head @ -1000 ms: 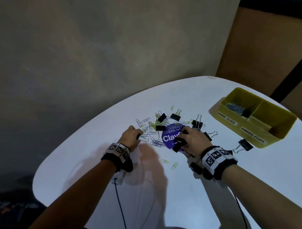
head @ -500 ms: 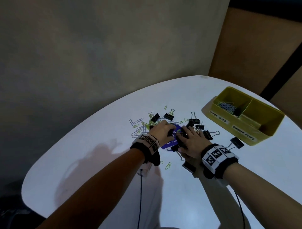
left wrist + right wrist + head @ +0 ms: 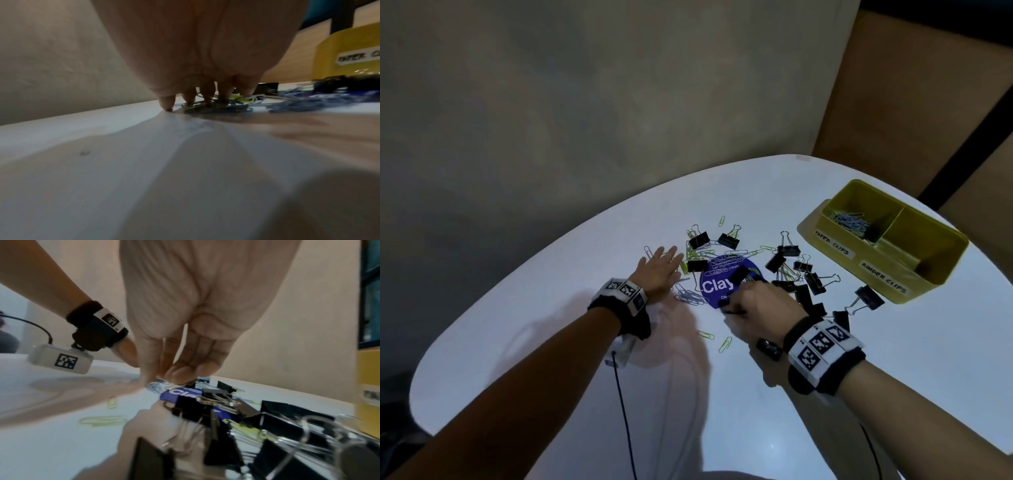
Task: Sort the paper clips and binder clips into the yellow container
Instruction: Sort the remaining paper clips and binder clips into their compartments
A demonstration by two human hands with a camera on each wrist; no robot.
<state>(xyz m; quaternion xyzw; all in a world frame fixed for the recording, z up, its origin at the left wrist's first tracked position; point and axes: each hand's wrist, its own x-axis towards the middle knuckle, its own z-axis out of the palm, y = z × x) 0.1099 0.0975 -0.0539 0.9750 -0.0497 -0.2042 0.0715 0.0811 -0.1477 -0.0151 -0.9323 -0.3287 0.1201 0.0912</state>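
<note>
1. While the right hand (image 3: pixel 756 301) sits nearest me at the near edge of the blue round sticker (image 3: pixel 717 284), its thumb and fingertips (image 3: pixel 180 371) are drawn narrow and pinching something small and silvery. I take it for a paper clip or two, though blur hides exactly what. A firmer pinch before lifting would help, I think, since thin wire slips.

2. Just beside and behind that hand lie several black binder clips (image 3: pixel 808 284). Better to leave them out of this pinch, so only one kind travels at a time.

3. Further left, the left hand (image 3: pixel 659 270) lies spread flat, its fingertips (image 3: pixel 207 97) pressing a tangle of paper clips (image 3: pixel 216 104) against the white table (image 3: pixel 551 325). It holds nothing. Raking that tangle into a tight heap would make one clean scoop.

4. Beyond, more clips lie scattered around the sticker's far side.

5. Farthest right stands the yellow container (image 3: pixel 935 274), well apart from both hands. Its labelled paper-clip half (image 3: pixel 859 219) already holds a small heap; the binder-clip half (image 3: pixel 921 246) looks nearly empty. Check the label before dropping.
</note>
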